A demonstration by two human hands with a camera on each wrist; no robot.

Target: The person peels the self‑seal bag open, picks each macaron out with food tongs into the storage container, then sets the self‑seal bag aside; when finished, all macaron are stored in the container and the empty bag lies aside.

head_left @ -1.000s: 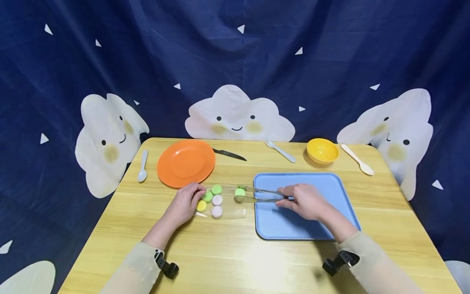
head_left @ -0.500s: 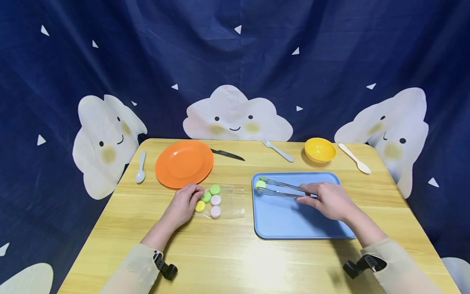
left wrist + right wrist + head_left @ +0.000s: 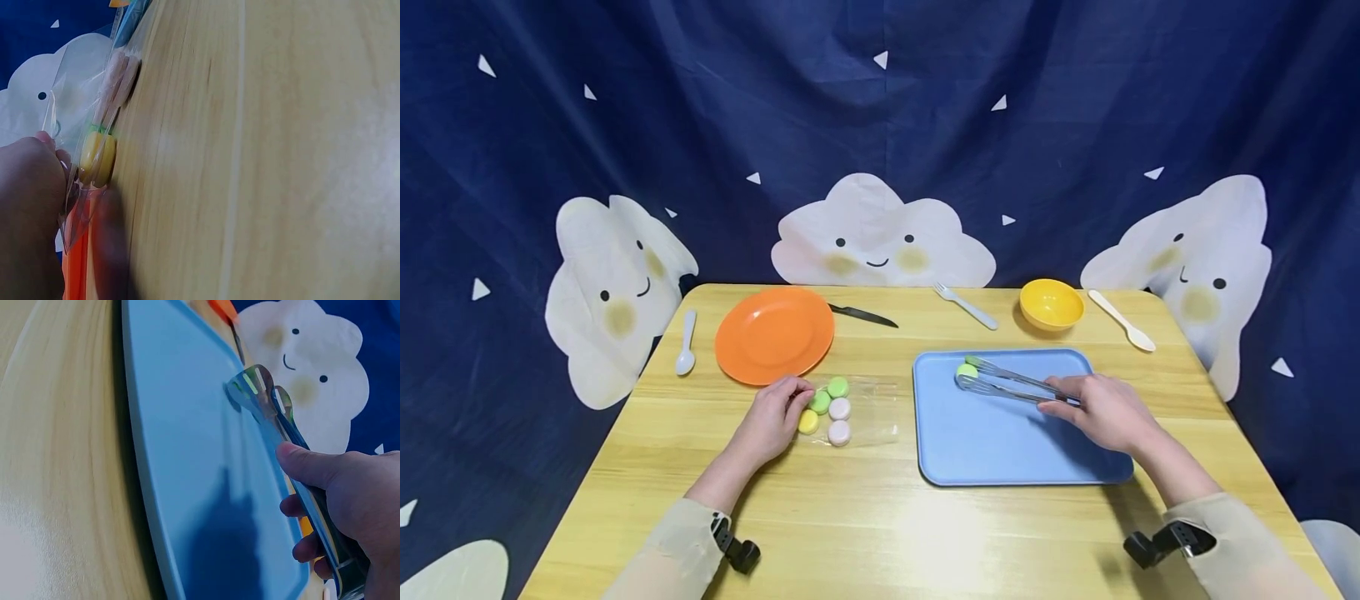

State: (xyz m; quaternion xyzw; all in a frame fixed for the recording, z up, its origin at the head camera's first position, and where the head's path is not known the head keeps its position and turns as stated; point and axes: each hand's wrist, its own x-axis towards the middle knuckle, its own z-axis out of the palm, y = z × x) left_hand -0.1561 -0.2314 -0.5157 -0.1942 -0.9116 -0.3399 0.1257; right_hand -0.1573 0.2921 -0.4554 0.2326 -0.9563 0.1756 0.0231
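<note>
Metal tongs (image 3: 1018,383) are gripped in my right hand (image 3: 1101,408), over the blue tray (image 3: 1000,458). Between the tong tips sits a green macaron (image 3: 967,372), above the tray's left part; in the right wrist view the tongs (image 3: 294,437) mostly hide it. My left hand (image 3: 772,417) pinches the edge of a clear plastic bag (image 3: 876,412) lying left of the tray. Inside the bag are several macarons: a yellow macaron (image 3: 808,422), two pink ones and two green ones. The left wrist view shows the bag's film by the fingertips and the yellow macaron (image 3: 97,159) near them.
An orange plate (image 3: 775,333) lies behind my left hand, with a light spoon (image 3: 687,343) to its left and a black knife (image 3: 865,316) to its right. Along the back are a fork (image 3: 966,307), a yellow bowl (image 3: 1052,305) and a cream spoon (image 3: 1122,321).
My right hand has moved right with the tongs, carrying the green macaron from the bag's opening to over the tray. The left hand has stayed at the bag.
</note>
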